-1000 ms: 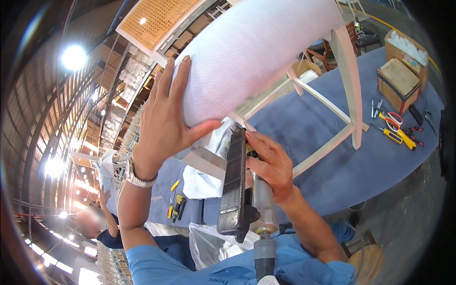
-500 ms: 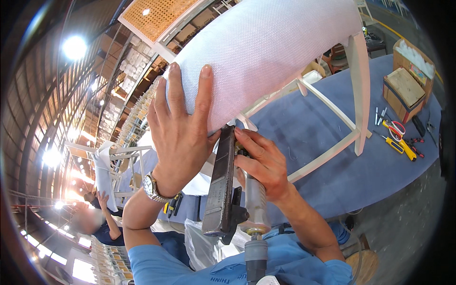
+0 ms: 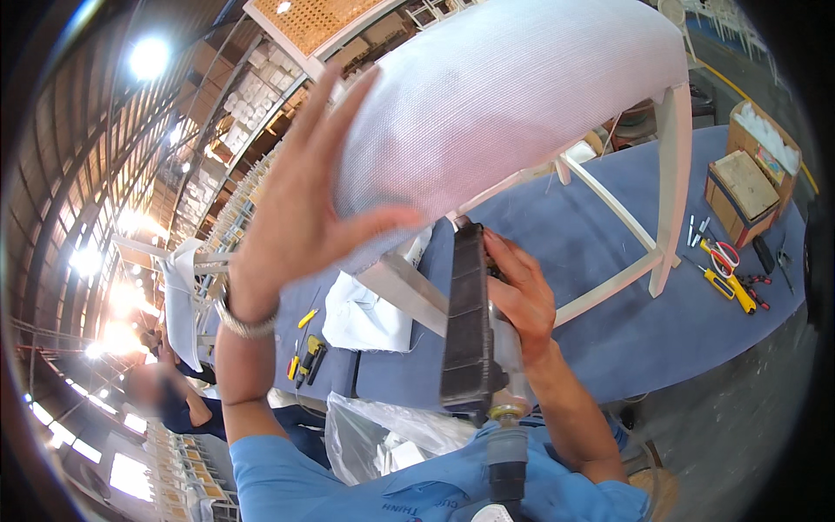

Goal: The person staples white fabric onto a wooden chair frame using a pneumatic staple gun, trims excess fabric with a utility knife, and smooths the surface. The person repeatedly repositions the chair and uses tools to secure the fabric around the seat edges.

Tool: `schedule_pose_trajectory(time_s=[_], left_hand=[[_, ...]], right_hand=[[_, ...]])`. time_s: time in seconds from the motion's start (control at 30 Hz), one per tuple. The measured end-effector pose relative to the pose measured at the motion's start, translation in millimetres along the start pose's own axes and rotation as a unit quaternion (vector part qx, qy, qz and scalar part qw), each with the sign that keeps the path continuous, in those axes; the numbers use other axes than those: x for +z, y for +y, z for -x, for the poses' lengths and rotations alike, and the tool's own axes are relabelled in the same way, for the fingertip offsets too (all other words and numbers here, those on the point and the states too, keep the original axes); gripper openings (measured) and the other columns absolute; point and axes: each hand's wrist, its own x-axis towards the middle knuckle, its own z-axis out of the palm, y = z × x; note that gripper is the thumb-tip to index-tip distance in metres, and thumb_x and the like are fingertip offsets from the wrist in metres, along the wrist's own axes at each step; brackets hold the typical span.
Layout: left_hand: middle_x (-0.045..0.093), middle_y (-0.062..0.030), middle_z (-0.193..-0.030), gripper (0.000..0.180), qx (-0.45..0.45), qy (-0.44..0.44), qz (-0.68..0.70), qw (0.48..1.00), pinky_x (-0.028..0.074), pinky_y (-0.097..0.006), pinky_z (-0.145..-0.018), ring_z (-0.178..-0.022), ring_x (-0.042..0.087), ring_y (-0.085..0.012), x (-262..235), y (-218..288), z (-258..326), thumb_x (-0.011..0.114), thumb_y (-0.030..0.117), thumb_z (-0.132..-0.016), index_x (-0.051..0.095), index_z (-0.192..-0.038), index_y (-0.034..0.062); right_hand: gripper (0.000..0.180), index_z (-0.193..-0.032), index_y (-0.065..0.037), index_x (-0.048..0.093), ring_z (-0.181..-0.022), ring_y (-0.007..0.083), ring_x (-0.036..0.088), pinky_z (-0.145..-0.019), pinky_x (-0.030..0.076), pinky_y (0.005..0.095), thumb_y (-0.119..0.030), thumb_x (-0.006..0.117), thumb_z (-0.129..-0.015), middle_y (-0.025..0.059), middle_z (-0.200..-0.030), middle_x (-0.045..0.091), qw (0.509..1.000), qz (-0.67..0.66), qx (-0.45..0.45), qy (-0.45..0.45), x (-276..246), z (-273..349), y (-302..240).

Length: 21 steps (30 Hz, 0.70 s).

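My left hand (image 3: pixel 291 196) is open, its fingers spread and a little blurred, beside the left end of a chair's padded seat (image 3: pixel 513 104) covered in pale woven fabric. Whether its thumb touches the fabric is hard to tell. The chair lies tipped, with its white leg (image 3: pixel 671 191) reaching down at the right. My right hand (image 3: pixel 524 291) is closed around an air staple gun (image 3: pixel 465 322) with a long dark magazine. The gun's nose is at the lower edge of the seat, and the magazine hides part of the hand's grip.
Cardboard boxes (image 3: pixel 739 196) stand on the blue-covered table (image 3: pixel 600 357) at the right, near red-handled scissors (image 3: pixel 724 257) and yellow-handled tools. White cloth (image 3: pixel 365 317) and more hand tools (image 3: pixel 306 361) lie at the left. Below is a clear plastic bag (image 3: pixel 357 435). Another person (image 3: pixel 187 404) works at the far left.
My left hand has come away from its flat press on the fabric, moving left with the thumb stretched out. The staple gun in my right hand has shifted right along the seat's edge.
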Motion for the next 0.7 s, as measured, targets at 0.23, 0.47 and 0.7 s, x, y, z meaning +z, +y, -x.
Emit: schedule_pose_trajectory(time_s=[0.23, 0.47, 0.7], left_hand=[[0.035, -0.0277, -0.157, 0.122, -0.021, -0.017, -0.105, 0.994, 0.045, -0.053, -0.109, -0.138, 0.045, -0.0494, 22, 23, 6, 0.094, 0.043, -0.063, 0.029, -0.161, 0.0111], [0.033, -0.0258, -0.158, 0.124, -0.047, 0.026, -0.181, 0.982, 0.044, -0.056, -0.104, -0.136, 0.044, -0.0482, 41, 40, 18, 0.096, 0.024, -0.057, 0.029, -0.162, 0.0212], [0.031, -0.0263, -0.159, 0.117, -0.034, 0.062, -0.223, 0.972, 0.041, -0.056, -0.105, -0.137, 0.042, -0.0482, 54, 38, 21, 0.094, 0.021, -0.063, 0.031, -0.162, 0.0232]], right_hand=[[0.028, -0.101, -0.008, 0.070, -0.112, 0.0406, 0.068, -0.088, 0.055, 0.0414, -0.011, 0.079, -0.075, 0.0225, -0.134, 0.065, 1.000, -0.012, -0.004, 0.025, 7, -2, -9], [0.029, -0.101, -0.009, 0.069, -0.111, 0.0392, 0.069, -0.085, 0.055, 0.0399, -0.009, 0.077, -0.073, 0.0209, -0.135, 0.066, 1.000, -0.028, 0.003, 0.004, 19, -2, -10], [0.031, -0.102, -0.010, 0.070, -0.108, 0.0380, 0.069, -0.079, 0.053, 0.0385, -0.010, 0.076, -0.071, 0.0201, -0.135, 0.066, 1.000, -0.014, -0.019, -0.004, 22, -8, -5]])
